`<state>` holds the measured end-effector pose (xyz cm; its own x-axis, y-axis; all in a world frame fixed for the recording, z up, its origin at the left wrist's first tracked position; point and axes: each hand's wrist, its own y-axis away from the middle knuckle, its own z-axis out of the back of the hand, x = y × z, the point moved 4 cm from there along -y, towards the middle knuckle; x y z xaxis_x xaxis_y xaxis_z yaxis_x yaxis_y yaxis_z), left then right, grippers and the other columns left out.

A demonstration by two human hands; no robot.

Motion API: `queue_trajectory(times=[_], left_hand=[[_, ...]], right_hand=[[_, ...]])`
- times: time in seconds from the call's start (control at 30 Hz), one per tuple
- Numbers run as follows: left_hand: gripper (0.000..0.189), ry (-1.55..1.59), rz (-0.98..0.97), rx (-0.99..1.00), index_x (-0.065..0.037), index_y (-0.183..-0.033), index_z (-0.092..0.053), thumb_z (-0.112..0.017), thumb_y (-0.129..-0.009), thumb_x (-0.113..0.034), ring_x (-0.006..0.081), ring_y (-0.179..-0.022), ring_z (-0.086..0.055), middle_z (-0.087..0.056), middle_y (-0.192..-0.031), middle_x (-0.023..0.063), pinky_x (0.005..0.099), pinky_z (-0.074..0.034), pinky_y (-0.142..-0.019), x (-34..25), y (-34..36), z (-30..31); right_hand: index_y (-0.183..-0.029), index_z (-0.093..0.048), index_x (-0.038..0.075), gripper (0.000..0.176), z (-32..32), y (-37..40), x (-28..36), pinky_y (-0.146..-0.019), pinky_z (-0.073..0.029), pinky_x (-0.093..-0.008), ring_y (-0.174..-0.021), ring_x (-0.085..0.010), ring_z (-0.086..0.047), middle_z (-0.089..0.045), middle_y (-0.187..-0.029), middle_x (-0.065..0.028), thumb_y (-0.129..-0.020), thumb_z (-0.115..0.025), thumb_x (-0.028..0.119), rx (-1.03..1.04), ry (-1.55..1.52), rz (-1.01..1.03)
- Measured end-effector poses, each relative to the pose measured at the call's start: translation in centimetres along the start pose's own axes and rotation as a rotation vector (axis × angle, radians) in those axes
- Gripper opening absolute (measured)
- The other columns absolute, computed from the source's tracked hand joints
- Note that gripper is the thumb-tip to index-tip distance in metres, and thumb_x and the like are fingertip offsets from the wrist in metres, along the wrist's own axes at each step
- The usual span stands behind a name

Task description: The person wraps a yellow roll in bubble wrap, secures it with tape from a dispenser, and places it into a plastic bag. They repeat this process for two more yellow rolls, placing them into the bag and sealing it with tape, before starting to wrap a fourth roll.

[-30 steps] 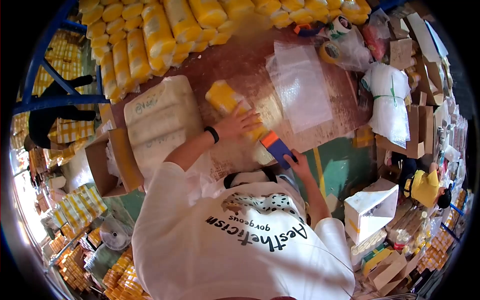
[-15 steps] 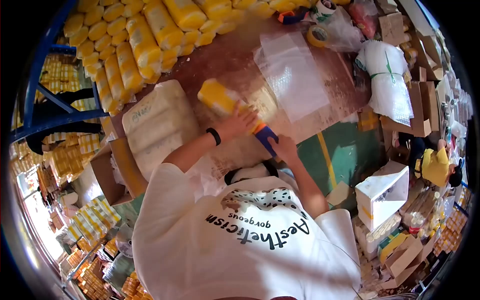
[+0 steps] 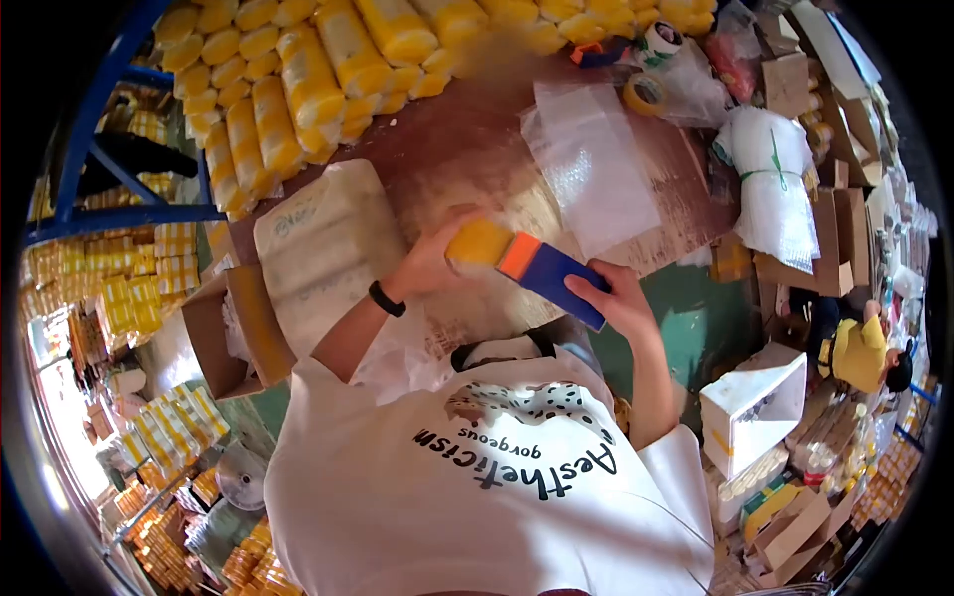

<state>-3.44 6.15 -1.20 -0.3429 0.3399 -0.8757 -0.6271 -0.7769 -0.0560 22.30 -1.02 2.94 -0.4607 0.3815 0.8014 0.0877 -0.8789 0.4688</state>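
Above the near edge of the brown table (image 3: 467, 139), the yellow packet (image 3: 478, 241), flat on it a second ago, is now lifted and part-sleeved in the blue-and-orange carton (image 3: 555, 275), left hand (image 3: 425, 264) wrapped round the packet's end, right hand (image 3: 622, 302) clasping the carton.

Upper left: heap of yellow wrapped packs (image 3: 298, 89) along the brown tabletop (image 3: 467, 129). Bubble-wrap sheet (image 3: 596, 164) lies flat at upper centre, with a tape roll (image 3: 646, 91) just above it. White sack (image 3: 323, 238) at left, touching an open cardboard carton (image 3: 214, 338). Lower right: white box (image 3: 755, 407).
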Motion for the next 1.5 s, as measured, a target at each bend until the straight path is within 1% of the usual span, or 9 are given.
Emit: queue_trajectory(times=[0.17,0.37,0.67,0.77,0.9,1.03,1.17,1.37,1.5], left_hand=[[0.084,-0.552,-0.056,-0.078,-0.013,-0.134,-0.04,-0.078,-0.06,-0.027,0.028,-0.122,-0.041,-0.041,-0.132,0.0086,0.0425,-0.041,-0.097,-3.9,1.3,0.5],[0.074,-0.626,0.018,-0.04,-0.015,-0.126,-0.046,-0.076,-0.061,-0.029,0.0263,-0.115,-0.044,-0.045,-0.127,0.0025,0.0389,-0.051,-0.083,-2.6,1.3,0.3],[0.071,-0.727,-0.03,-0.027,-0.015,-0.124,-0.047,-0.077,-0.061,-0.029,0.0263,-0.118,-0.042,-0.044,-0.127,0.0032,0.0384,-0.052,-0.081,-3.5,0.7,-3.8],[0.072,-0.672,-0.004,-0.012,-0.015,-0.124,-0.048,-0.078,-0.06,-0.029,0.0272,-0.119,-0.041,-0.043,-0.127,0.0042,0.0396,-0.049,-0.086,-4.7,0.5,-3.1],[0.074,-0.609,-0.011,-0.075,-0.016,-0.125,-0.05,-0.08,-0.06,-0.031,0.0295,-0.12,-0.041,-0.043,-0.128,0.0076,0.039,-0.042,-0.096,-0.4,1.4,0.5],[0.073,-0.268,0.073,-0.074,-0.017,-0.127,-0.05,-0.08,-0.062,-0.025,0.0291,-0.121,-0.04,-0.043,-0.129,0.0101,0.0364,-0.037,-0.1,3.5,0.6,4.2],[0.071,0.016,0.221,-0.003,-0.019,-0.131,-0.046,-0.079,-0.069,-0.022,0.0243,-0.123,-0.039,-0.041,-0.131,0.0081,0.0338,-0.036,-0.1,9.7,-1.1,7.0],[0.056,0.522,0.714,0.037,-0.019,-0.128,-0.046,-0.072,-0.079,-0.025,0.0167,-0.114,-0.047,-0.047,-0.122,0.0012,0.0283,-0.036,-0.098,12.5,-2.6,9.2],[0.04,0.37,0.663,-0.039,-0.017,-0.114,-0.051,-0.071,-0.081,-0.027,0.0124,-0.11,-0.047,-0.05,-0.116,-0.0024,0.0247,-0.037,-0.093,19.5,-3.9,7.8]], right_hand=[[-0.074,-0.057,0.0,0.035,-2.8,-0.9,-1.4,-0.05,-0.037,-0.027,-0.055,-0.0073,-0.045,-0.05,-0.056,-0.003,-0.083,-0.069,0.031,0.024,-0.108,0.103],[-0.072,-0.055,0.0,0.036,-2.8,-1.1,-6.1,-0.049,-0.037,-0.0275,-0.055,-0.0073,-0.045,-0.049,-0.057,-0.0031,-0.082,-0.07,0.031,-0.024,-0.111,0.215],[-0.07,-0.06,0.0,0.043,-3.0,-0.2,-3.6,-0.059,-0.048,-0.0392,-0.063,-0.0368,-0.06,-0.062,-0.065,-0.0192,-0.079,-0.066,0.041,-0.322,0.573,0.2],[-0.077,-0.063,0.0,0.045,-2.2,-1.2,-3.7,-0.061,-0.05,-0.0376,-0.062,-0.0334,-0.062,-0.063,-0.066,-0.0182,-0.079,-0.065,0.045,-0.102,0.504,0.064],[-0.083,-0.065,-0.001,0.049,-0.2,-1.7,-6.5,-0.061,-0.048,-0.0343,-0.062,-0.023,-0.062,-0.061,-0.065,-0.0152,-0.078,-0.067,0.047,0.071,-0.157,-0.001],[-0.083,-0.065,-0.002,0.052,-2.4,-5.7,-6.0,-0.06,-0.046,-0.0339,-0.063,-0.0202,-0.06,-0.061,-0.066,-0.0151,-0.076,-0.069,0.05,-0.05,0.072,0.127],[-0.091,-0.067,-0.001,0.055,-4.1,-11.2,-4.3,-0.065,-0.048,-0.0317,-0.068,-0.0209,-0.062,-0.065,-0.075,-0.0132,-0.075,-0.068,0.051,-0.008,-0.092,0.029],[-0.091,-0.067,-0.004,0.063,-5.6,-13.3,0.9,-0.067,-0.049,-0.0315,-0.073,-0.0235,-0.065,-0.067,-0.08,-0.0164,-0.073,-0.067,0.057,-0.074,0.02,0.184],[-0.086,-0.068,-0.005,0.061,-7.9,-14.7,-2.0,-0.065,-0.049,-0.0325,-0.068,-0.0224,-0.064,-0.066,-0.075,-0.015,-0.075,-0.067,0.055,-0.159,0.042,0.156]])
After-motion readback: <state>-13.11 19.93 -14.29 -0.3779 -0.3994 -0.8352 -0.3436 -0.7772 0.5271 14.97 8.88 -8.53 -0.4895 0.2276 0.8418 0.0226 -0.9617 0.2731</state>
